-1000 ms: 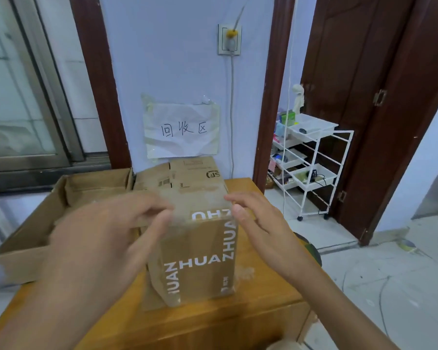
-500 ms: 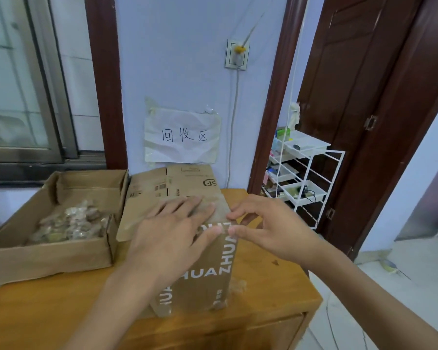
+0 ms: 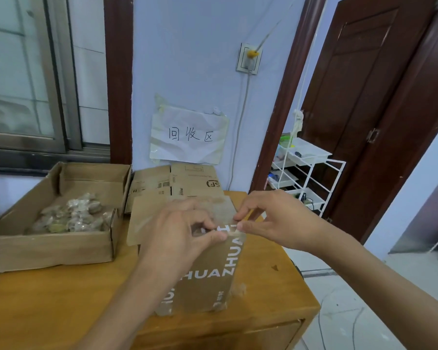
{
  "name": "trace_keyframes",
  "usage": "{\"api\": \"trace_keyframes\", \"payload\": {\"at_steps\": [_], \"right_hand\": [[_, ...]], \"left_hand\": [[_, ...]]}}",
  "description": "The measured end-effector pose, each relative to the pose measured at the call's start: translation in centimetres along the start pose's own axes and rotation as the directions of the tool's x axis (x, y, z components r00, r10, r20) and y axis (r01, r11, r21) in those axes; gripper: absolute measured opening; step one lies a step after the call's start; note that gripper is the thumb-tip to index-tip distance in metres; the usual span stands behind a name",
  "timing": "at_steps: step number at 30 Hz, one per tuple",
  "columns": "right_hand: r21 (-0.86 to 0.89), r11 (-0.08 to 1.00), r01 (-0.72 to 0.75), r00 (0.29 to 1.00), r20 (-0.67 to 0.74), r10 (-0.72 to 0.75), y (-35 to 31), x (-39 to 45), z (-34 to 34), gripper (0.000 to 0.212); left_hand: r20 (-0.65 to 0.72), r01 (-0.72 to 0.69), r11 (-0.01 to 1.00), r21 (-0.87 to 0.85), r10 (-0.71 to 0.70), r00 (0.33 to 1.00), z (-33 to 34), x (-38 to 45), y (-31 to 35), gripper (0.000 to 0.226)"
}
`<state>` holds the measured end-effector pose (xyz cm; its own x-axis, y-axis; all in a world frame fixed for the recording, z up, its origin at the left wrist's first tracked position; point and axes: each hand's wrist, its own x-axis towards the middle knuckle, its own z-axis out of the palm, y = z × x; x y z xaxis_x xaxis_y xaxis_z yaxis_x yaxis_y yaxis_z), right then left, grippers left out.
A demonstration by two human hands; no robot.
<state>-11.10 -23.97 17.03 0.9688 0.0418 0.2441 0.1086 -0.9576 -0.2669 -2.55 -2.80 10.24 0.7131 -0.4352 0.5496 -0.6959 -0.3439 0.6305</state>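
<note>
A brown cardboard box printed with white letters stands upright on the wooden table. Clear tape covers its top edge. My left hand rests on the box's top front, fingers curled, thumb and forefinger pinching at the tape by the corner. My right hand comes from the right, its thumb and forefinger pinching the tape's edge at the same top corner. A loose flap sticks out to the left under my left hand.
An open shallow carton holding wads of used tape sits at the left. Flattened cardboard leans against the wall behind, under a paper sign. A white wire rack stands by the dark door at right.
My left hand went from lying flat on the box top to curling its fingers at the corner. My right hand's fingers closed on the tape edge. The view tilted up slightly.
</note>
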Motion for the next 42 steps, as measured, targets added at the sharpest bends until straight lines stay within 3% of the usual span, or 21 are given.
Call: {"api": "trace_keyframes", "payload": {"at_steps": [5, 7, 9, 11, 13, 15, 16, 18, 22, 23, 26, 31, 34, 37, 40, 42], "right_hand": [[-0.506, 0.859, 0.079, 0.995, 0.087, -0.04, -2.8, 0.4, -0.8, 0.013], [-0.615, 0.783, 0.091, 0.994, 0.106, -0.032, -3.6, 0.8, -0.3, 0.016], [-0.63, 0.775, 0.058, 0.992, 0.121, 0.024, -4.0, 1.4, -0.2, 0.018], [-0.532, 0.846, -0.032, 0.987, 0.118, 0.112, -3.7, 1.7, -0.7, 0.021], [-0.208, 0.952, -0.226, 0.963, 0.1, 0.25, -2.8, 1.5, -0.7, 0.017], [0.114, 0.931, -0.346, 0.936, 0.11, 0.334, -2.1, 0.8, 0.1, 0.016], [0.169, 0.926, -0.338, 0.941, 0.085, 0.328, -1.8, 0.5, 0.5, 0.016], [0.158, 0.949, -0.272, 0.962, 0.028, 0.271, -1.3, 0.1, 0.8, 0.021], [-0.216, 0.971, -0.101, 0.988, 0.093, 0.123, -0.9, 0.3, 0.5, 0.04], [-0.236, 0.969, -0.072, 0.986, 0.132, 0.105, -0.9, 0.4, 0.5, 0.042], [-0.176, 0.984, -0.027, 0.97, 0.232, 0.069, -0.5, 0.9, 0.2, 0.04], [-0.121, 0.991, 0.059, 0.96, 0.28, -0.023, -0.6, 1.7, -0.5, 0.036], [0.058, 0.998, -0.007, 0.967, 0.253, -0.008, 0.0, 1.1, 0.0, 0.033], [0.384, 0.915, -0.122, 0.982, 0.183, 0.054, 0.8, 0.1, 1.5, 0.032], [0.689, 0.697, -0.197, 0.972, 0.044, 0.23, 0.8, -1.0, 4.7, 0.034], [0.777, 0.597, -0.199, 0.946, -0.006, 0.324, 0.5, -1.4, 6.2, 0.036]], "left_hand": [[0.058, 0.01, 1.0, 0.001, -0.01, 0.998, -0.1, 0.5, -0.4, 0.025], [0.065, 0.012, 1.0, 0.003, -0.012, 0.998, 0.0, 0.7, -0.5, 0.024], [0.052, 0.007, 1.0, 0.005, -0.008, 0.999, 0.0, 0.7, -0.5, 0.026], [0.038, 0.016, 1.0, -0.001, -0.016, 0.999, -0.1, 0.5, -0.4, 0.031], [0.048, 0.031, 1.0, -0.004, -0.031, 0.998, -0.3, 0.4, -0.2, 0.031], [0.047, 0.035, 0.999, -0.002, -0.035, 0.998, -0.4, 0.4, -0.2, 0.028], [0.044, 0.037, 0.999, -0.013, -0.036, 0.998, -0.4, 0.4, -0.3, 0.028], [0.042, 0.035, 0.999, -0.03, -0.033, 0.999, -0.3, 0.6, -0.3, 0.031], [0.046, 0.023, 1.0, 0.001, -0.023, 0.999, -0.4, 0.5, -0.2, 0.028], [0.042, 0.018, 1.0, 0.008, -0.019, 0.999, -0.4, 0.5, -0.2, 0.028], [0.035, 0.011, 1.0, 0.012, -0.011, 0.999, -0.4, 0.5, -0.2, 0.028], [0.032, 0.019, 1.0, -0.006, -0.019, 0.999, -0.3, 0.4, -0.4, 0.03], [0.033, 0.018, 1.0, -0.012, -0.018, 0.999, -0.2, 0.3, -0.3, 0.033], [0.017, 0.024, 1.0, -0.005, -0.024, 1.0, -0.3, 0.3, -0.1, 0.033], [0.001, 0.023, 1.0, 0.005, -0.023, 1.0, -0.2, 0.2, 0.0, 0.03], [-0.001, 0.025, 1.0, 0.017, -0.025, 1.0, -0.2, 0.1, 0.0, 0.029]]}}
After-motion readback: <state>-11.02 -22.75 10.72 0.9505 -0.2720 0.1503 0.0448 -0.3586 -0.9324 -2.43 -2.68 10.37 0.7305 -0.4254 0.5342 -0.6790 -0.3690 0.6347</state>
